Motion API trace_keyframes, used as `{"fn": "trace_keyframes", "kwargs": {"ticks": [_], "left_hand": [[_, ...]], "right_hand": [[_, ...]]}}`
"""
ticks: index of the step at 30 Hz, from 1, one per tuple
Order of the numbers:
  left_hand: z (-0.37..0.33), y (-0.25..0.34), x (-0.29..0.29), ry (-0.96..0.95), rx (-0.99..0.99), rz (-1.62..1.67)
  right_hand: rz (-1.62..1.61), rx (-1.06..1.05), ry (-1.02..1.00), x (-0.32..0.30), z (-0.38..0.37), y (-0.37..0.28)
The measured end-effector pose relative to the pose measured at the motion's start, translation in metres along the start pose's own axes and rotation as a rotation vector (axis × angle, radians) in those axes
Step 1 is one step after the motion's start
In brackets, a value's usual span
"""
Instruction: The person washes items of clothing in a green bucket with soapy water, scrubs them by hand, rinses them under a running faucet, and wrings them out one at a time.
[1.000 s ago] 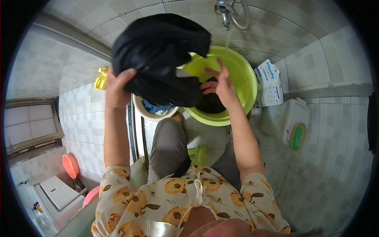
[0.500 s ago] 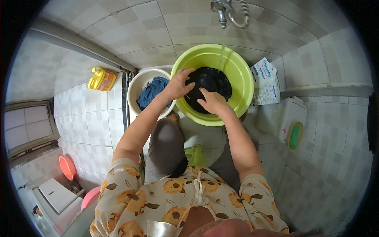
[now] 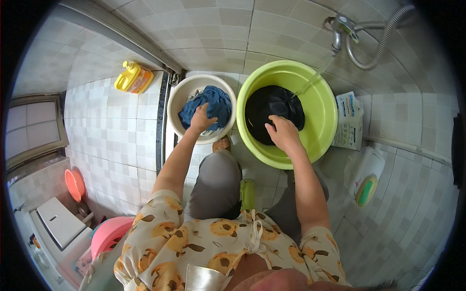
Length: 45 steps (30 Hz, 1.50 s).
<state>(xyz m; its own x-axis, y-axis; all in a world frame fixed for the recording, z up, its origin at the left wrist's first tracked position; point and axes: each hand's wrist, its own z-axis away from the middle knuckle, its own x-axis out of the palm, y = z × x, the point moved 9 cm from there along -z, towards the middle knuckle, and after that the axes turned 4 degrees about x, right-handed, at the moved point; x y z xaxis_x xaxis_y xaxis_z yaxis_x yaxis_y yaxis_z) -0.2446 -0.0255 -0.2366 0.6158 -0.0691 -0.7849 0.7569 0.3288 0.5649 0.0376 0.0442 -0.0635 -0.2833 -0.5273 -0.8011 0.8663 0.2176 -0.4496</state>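
A bundle of dark blue cloth [image 3: 218, 104] lies in a white basin [image 3: 173, 101], over some paler fabric. My left hand [image 3: 200, 119] is at the near part of this bundle, thumb and fingers apart, gripping nothing that I can see. In the larger green basin [image 3: 324, 121] beside it, black cloth [image 3: 262, 109] bulges up in the middle. Over its near right part is my right hand [image 3: 283, 132], fingers loosely bent and apart; whether the fingertips touch the cloth I cannot tell. A stream of water [image 3: 310, 82] falls onto the black cloth's far right side.
The running tap [image 3: 336, 41] with its metal hose [image 3: 383, 46] is on the back wall. A white printed bag [image 3: 348, 121] leans right of the green basin, near a white jug [image 3: 364, 169] and a green-topped brush [image 3: 366, 191]. Left, a yellow bottle [image 3: 134, 80] stands on tiles.
My left hand has left the black cloth and moved left to the blue cloth. My right hand stays over the black cloth. The view has shifted left, so both basins appear farther right.
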Motion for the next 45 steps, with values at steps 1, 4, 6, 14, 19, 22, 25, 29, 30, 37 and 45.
{"fn": "trace_keyframes", "kwargs": {"ticks": [1, 4, 6, 14, 19, 22, 25, 29, 30, 37, 45], "left_hand": [[-0.001, -0.004, 0.011, -0.068, -0.038, -0.017], [-0.001, -0.008, 0.032, -0.217, -0.091, -0.245], [-0.007, 0.002, 0.045, -0.285, -0.078, -0.274], [-0.026, -0.020, 0.080, -0.081, 0.098, -0.626], [-0.034, -0.012, 0.085, -0.190, 0.131, -0.604], [-0.034, -0.016, 0.060, -0.147, 0.066, -0.458], [-0.025, -0.034, 0.021, -0.036, -0.044, -0.309], [-0.011, -0.024, -0.041, 0.127, -0.192, -0.150], [-0.006, -0.029, -0.058, 0.162, -0.239, -0.040], [0.024, 0.031, -0.163, 0.288, 0.073, 0.983], [0.064, 0.207, -0.230, 0.248, 0.276, 1.083]], "right_hand": [[0.005, -0.003, -0.030, 0.003, -0.001, 0.000], [0.009, -0.007, -0.045, 0.010, -0.006, 0.001], [0.032, 0.008, -0.063, 0.011, -0.009, 0.005], [-0.118, -0.053, 0.003, 0.010, -0.023, -0.014], [-0.089, -0.038, -0.001, 0.011, -0.022, -0.007], [-0.078, -0.040, 0.000, 0.010, -0.023, -0.007], [-0.081, -0.051, 0.007, 0.010, -0.021, -0.010], [-0.029, -0.060, 0.000, 0.007, -0.013, -0.007], [-0.035, -0.071, 0.008, 0.007, -0.012, -0.008], [-0.046, -0.129, -0.009, 0.005, 0.000, -0.016], [-0.906, -0.144, 0.002, -0.036, 0.012, -0.017]]}}
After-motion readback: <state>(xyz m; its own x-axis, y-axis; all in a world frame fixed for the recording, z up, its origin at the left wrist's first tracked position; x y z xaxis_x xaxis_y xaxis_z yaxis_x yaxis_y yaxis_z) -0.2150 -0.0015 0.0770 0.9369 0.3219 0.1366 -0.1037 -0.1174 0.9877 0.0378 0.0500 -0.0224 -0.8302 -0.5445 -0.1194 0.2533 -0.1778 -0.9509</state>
